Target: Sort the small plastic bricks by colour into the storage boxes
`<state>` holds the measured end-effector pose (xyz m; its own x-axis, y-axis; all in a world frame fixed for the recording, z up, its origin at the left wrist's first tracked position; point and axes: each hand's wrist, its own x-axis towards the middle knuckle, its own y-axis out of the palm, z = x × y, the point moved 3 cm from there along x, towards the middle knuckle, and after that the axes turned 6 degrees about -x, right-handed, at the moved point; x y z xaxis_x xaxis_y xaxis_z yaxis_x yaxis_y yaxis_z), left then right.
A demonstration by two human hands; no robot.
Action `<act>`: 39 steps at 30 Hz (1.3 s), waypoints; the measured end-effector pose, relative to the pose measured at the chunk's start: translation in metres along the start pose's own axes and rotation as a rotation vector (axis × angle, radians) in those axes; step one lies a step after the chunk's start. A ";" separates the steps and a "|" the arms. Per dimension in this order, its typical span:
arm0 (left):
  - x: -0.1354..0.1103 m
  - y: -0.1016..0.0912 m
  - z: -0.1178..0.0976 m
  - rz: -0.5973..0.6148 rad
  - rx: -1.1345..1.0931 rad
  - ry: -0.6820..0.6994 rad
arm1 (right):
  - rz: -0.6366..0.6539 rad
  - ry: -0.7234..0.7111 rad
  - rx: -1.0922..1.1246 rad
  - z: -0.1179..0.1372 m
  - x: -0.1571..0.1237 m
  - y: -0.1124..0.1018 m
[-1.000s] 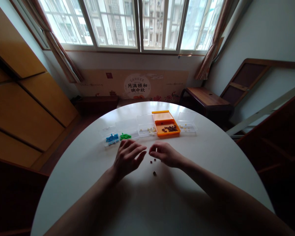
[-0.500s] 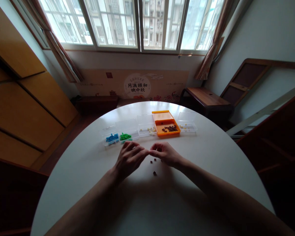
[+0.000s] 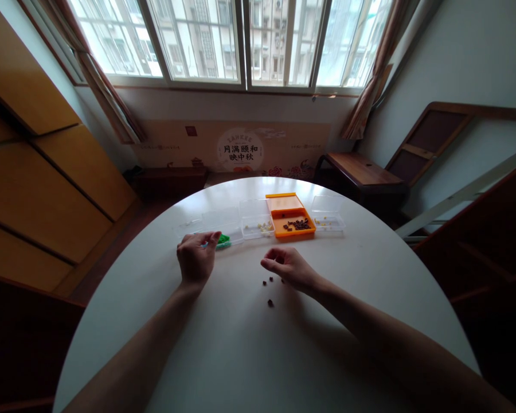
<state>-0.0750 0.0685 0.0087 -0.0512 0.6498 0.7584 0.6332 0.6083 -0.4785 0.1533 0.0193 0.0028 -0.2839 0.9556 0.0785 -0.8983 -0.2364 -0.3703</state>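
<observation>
My left hand hovers with curled fingers over the leftmost clear box, thumb and forefinger pinched beside the green pieces. The blue pieces in that box are hidden under the hand. My right hand rests on the white round table with fingers curled and thumb against forefinger. What either pinch holds, if anything, is too small to see. A few small dark pieces lie loose on the table just under the right hand, and one more dark piece lies nearer me.
A row of small boxes stands at the table's far side: a clear box with green pieces, a clear box with pale bits, an open orange box with dark pieces, another clear box. Behind are windows and a wooden bench.
My left hand has drawn away from the right hand's fingertips and swung left to the blue-piece box, now covering it. The right hand has stayed almost in place.
</observation>
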 end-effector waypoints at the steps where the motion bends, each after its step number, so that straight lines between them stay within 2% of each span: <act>1: 0.000 0.000 0.002 -0.008 -0.007 -0.012 | -0.007 -0.001 -0.001 -0.001 0.000 -0.001; 4: 0.000 -0.003 -0.004 -0.003 -0.030 0.035 | -0.023 0.000 -0.009 -0.003 0.002 -0.004; 8: 0.000 -0.006 -0.025 0.067 -0.136 0.160 | -0.057 -0.008 -0.078 -0.005 0.006 -0.010; 11: -0.002 -0.006 -0.041 0.256 -0.284 0.306 | -0.082 -0.014 -0.143 -0.004 0.009 -0.015; 14: -0.006 -0.004 -0.053 0.447 -0.342 0.419 | -0.080 -0.015 -0.185 -0.002 0.010 -0.020; 21: -0.020 0.002 -0.068 0.780 -0.364 0.443 | -0.055 -0.044 -0.270 0.004 0.010 -0.028; 23: -0.023 0.004 -0.071 0.842 -0.365 0.447 | -0.054 -0.055 -0.295 0.004 0.010 -0.028; 33: -0.028 0.008 -0.075 0.903 -0.344 0.521 | -0.013 -0.064 -0.341 0.007 0.009 -0.020; 39: -0.026 0.008 -0.075 0.787 -0.298 0.517 | 0.058 -0.059 -0.284 0.004 0.008 -0.016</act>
<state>-0.0112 0.0220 0.0184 0.7667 0.4979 0.4053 0.5140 -0.0978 -0.8522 0.1639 0.0301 0.0127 -0.3583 0.9283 0.0999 -0.7523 -0.2237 -0.6197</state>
